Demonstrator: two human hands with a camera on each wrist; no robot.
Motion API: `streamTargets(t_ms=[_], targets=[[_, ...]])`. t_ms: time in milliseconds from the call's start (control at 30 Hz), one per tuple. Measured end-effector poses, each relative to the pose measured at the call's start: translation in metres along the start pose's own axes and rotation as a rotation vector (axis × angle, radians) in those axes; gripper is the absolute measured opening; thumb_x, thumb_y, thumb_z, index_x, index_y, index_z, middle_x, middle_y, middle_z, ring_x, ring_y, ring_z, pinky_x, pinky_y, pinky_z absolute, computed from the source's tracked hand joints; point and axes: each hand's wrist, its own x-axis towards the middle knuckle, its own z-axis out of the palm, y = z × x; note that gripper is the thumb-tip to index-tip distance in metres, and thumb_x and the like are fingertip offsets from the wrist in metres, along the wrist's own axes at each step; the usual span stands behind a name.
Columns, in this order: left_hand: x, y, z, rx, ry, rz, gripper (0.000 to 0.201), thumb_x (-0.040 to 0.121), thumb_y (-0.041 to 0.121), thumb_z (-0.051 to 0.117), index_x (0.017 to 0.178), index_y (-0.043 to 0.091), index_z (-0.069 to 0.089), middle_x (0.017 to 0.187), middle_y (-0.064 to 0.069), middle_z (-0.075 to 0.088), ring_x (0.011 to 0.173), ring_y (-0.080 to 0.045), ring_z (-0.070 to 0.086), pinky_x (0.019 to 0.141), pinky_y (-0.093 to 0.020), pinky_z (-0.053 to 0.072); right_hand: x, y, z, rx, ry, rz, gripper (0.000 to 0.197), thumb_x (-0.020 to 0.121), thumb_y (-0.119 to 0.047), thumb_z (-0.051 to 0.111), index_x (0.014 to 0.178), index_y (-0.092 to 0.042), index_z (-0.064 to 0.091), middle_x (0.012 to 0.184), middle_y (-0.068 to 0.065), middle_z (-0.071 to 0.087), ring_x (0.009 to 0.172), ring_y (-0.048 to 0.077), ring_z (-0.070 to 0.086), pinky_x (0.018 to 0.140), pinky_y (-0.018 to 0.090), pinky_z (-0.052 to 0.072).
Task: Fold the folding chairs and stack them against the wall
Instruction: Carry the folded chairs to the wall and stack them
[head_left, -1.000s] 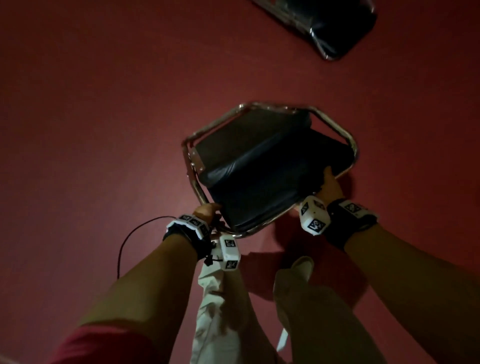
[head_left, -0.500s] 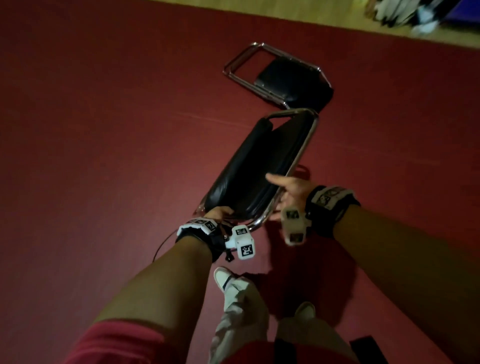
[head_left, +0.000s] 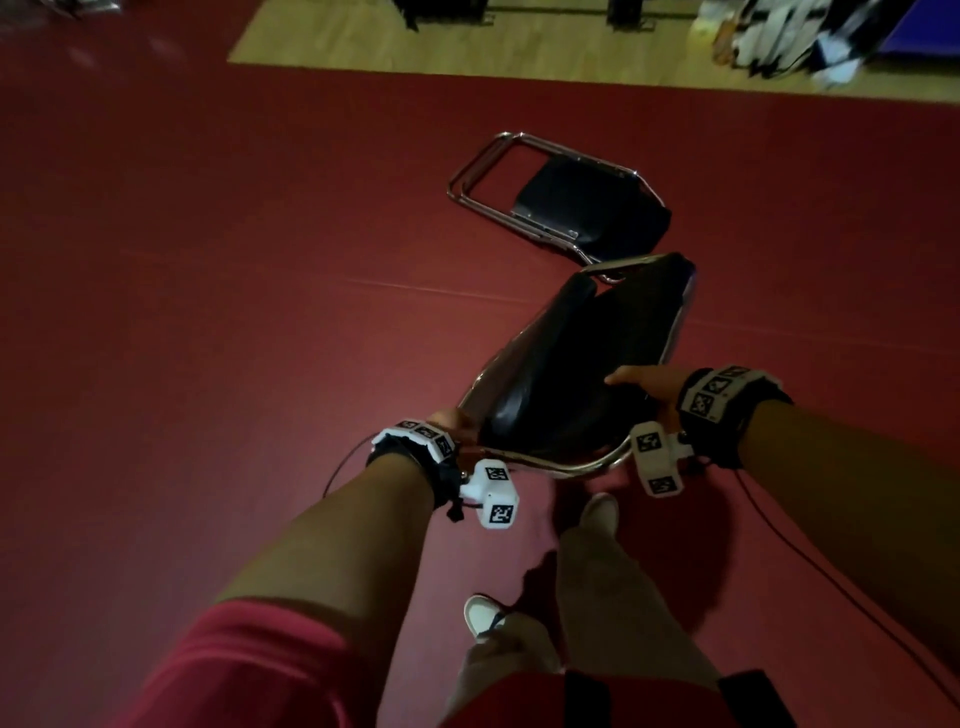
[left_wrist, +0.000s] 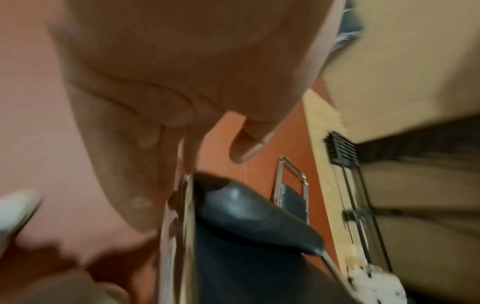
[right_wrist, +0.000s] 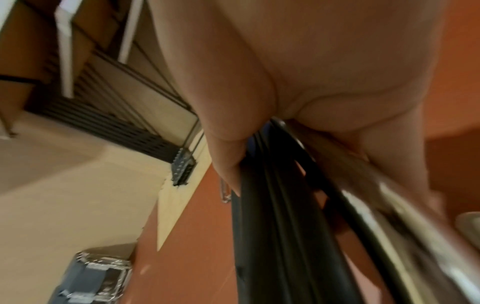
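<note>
I carry a folded chair with a chrome frame and black cushions, tilted over the red floor. My left hand grips the frame's near left corner; in the left wrist view its fingers curl round the chrome tube beside the black cushion. My right hand holds the right side, thumb lying across the black seat. In the right wrist view that thumb presses the cushion edge and the fingers wrap behind the frame. A second folded chair lies flat on the floor just beyond.
A strip of light wooden floor borders the red mat at the top, with dark furniture legs and bags on it. My legs and a white shoe are below the chair. A thin cable trails from my right wrist.
The held chair has closed from half open to flat. My right hand shifted from the seat's back edge to its side. The chair on the floor has come nearer.
</note>
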Motion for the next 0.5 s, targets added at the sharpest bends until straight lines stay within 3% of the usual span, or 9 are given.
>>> streamTargets(t_ms=[67,100,200,267,333,367,400,433,500], targets=[[-0.003,0.029,0.001,0.007,0.060,0.046,0.023,0.102,0.015,0.042,0.079,0.014,0.047,0.081,-0.006,0.052,0.070,-0.021,0.054,0.068,-0.029,0.048,0.017,-0.026,-0.014,-0.045,-0.022,-0.005,0.085,0.044,-0.038,0.086,0.121,-0.011,0.064,0.116,0.017,0.070,0.108,0.038,0.066,0.099,0.057,0.048],[-0.001,0.040,0.001,0.025,0.082,0.060,0.022,0.101,0.017,0.043,0.079,0.014,0.048,0.082,-0.005,0.052,0.068,-0.020,0.051,0.068,-0.030,0.046,0.018,-0.040,-0.018,-0.087,-0.018,-0.025,0.086,0.042,-0.039,0.087,0.120,-0.011,0.065,0.115,0.016,0.070,0.106,0.037,0.067,0.099,0.058,0.048],[0.000,0.084,0.008,0.016,0.144,0.082,0.014,0.097,0.022,0.054,0.097,0.010,0.060,0.099,-0.007,0.061,0.088,-0.027,0.059,0.077,-0.035,0.052,-0.011,-0.098,-0.025,-0.223,-0.027,-0.124,0.049,0.078,-0.032,0.078,0.117,-0.004,0.065,0.110,0.015,0.071,0.096,0.032,0.068,0.094,0.047,0.054],[0.002,0.122,0.015,0.007,0.172,0.136,0.016,0.095,0.021,0.057,0.105,0.009,0.062,0.112,-0.008,0.063,0.107,-0.030,0.058,0.094,-0.042,0.051,-0.010,-0.135,-0.033,-0.343,-0.003,-0.208,0.034,0.086,-0.028,0.074,0.110,-0.007,0.064,0.091,0.008,0.068,0.076,0.024,0.064,0.068,0.031,0.055],[0.001,0.157,0.018,-0.003,0.221,0.192,0.018,0.094,0.018,0.058,0.108,0.007,0.064,0.117,-0.009,0.064,0.107,-0.029,0.057,0.095,-0.044,0.049,-0.005,-0.167,-0.037,-0.514,0.029,-0.253,0.039,0.083,-0.033,0.077,0.109,-0.010,0.058,0.078,0.003,0.059,0.063,0.018,0.055,0.045,0.022,0.043],[0.000,0.174,0.018,-0.016,0.247,0.228,0.021,0.094,0.016,0.058,0.110,0.005,0.064,0.118,-0.010,0.064,0.104,-0.029,0.057,0.092,-0.043,0.049,0.000,-0.184,-0.037,-0.596,0.024,-0.264,0.052,0.079,-0.039,0.080,0.114,-0.010,0.055,0.082,0.005,0.059,0.065,0.019,0.056,0.041,0.021,0.043],[0.001,0.189,0.016,-0.029,0.275,0.260,0.024,0.094,0.014,0.059,0.114,0.002,0.064,0.120,-0.012,0.064,0.101,-0.028,0.057,0.088,-0.043,0.050,0.005,-0.200,-0.035,-0.670,0.013,-0.270,0.071,0.073,-0.045,0.082,0.124,-0.008,0.051,0.094,0.009,0.062,0.074,0.024,0.061,0.045,0.025,0.047],[0.002,0.202,0.012,-0.037,0.312,0.294,0.028,0.093,0.013,0.060,0.118,0.001,0.063,0.120,-0.014,0.065,0.100,-0.029,0.058,0.084,-0.043,0.050,0.011,-0.215,-0.031,-0.735,0.006,-0.277,0.088,0.069,-0.049,0.084,0.134,-0.007,0.043,0.110,0.013,0.063,0.089,0.029,0.063,0.056,0.032,0.052],[0.002,0.219,0.004,-0.011,0.394,0.358,0.034,0.091,0.010,0.065,0.124,0.002,0.060,0.114,-0.015,0.065,0.098,-0.028,0.058,0.084,-0.044,0.052,0.019,-0.239,-0.022,-0.864,0.008,-0.336,0.104,0.068,-0.051,0.083,0.146,-0.008,0.031,0.134,0.016,0.054,0.115,0.035,0.057,0.088,0.042,0.051]])
